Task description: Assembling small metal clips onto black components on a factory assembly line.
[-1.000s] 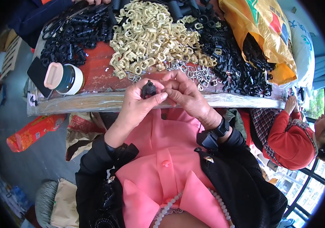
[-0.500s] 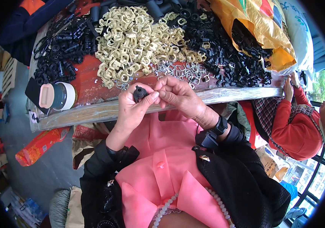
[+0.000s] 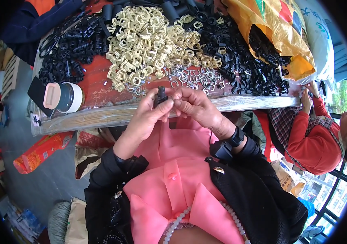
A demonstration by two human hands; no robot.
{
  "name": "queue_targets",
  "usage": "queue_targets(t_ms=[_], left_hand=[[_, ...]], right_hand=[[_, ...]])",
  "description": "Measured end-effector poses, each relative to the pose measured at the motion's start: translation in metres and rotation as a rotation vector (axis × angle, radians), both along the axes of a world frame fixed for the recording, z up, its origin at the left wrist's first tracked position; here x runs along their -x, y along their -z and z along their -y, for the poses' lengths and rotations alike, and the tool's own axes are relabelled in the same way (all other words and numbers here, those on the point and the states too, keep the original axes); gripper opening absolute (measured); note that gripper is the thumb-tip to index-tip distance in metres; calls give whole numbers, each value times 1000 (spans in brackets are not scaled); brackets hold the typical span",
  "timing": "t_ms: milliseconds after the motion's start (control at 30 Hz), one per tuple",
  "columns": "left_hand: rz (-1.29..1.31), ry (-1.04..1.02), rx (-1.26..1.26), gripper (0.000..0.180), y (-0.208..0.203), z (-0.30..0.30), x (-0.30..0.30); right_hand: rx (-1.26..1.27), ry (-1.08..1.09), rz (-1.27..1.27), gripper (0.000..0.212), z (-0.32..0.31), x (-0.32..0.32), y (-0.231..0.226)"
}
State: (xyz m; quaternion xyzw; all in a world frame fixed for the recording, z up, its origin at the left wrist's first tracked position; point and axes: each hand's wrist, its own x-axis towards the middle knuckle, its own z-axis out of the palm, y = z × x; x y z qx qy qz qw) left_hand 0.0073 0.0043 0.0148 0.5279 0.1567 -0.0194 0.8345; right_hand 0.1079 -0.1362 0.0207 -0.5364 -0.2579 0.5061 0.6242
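Note:
My left hand (image 3: 147, 116) is closed round a small black plastic fitting (image 3: 161, 96), whose narrow end points up past the thumb. Beside it my right hand (image 3: 196, 106) has thumb and forefinger pinched together, right against the fitting's side. Whatever lies in that pinch is too small or hidden to make out. Both hands hover at the table's front edge. Just beyond them lie a scatter of bent silver wire clips (image 3: 198, 78) and a large heap of cream plastic clips (image 3: 141, 44).
Black fittings (image 3: 66, 57) pile up at left, and smaller black parts (image 3: 254, 73) at right beside an orange sack (image 3: 275, 32). A lidded cup (image 3: 68, 97) stands at the front left of the red table (image 3: 96, 83). Another person in red (image 3: 315, 142) works at the right edge.
The fitting in my left hand has tipped from facing me with its end to standing more upright. My right hand's fingertips have come closer to it.

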Motion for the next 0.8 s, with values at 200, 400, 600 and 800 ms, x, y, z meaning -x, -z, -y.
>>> queue_targets(t_ms=[200, 400, 600, 800], left_hand=[[17, 22, 576, 31, 2, -4, 4], [5, 2, 467, 32, 5, 6, 9], [9, 41, 331, 31, 0, 8, 11], [-6, 57, 320, 30, 1, 14, 17]], right_hand=[[-34, 162, 784, 6, 2, 5, -7], [-42, 185, 1346, 18, -1, 10, -18], [-49, 142, 1405, 17, -3, 9, -18], [-1, 54, 1364, 16, -2, 11, -22]])
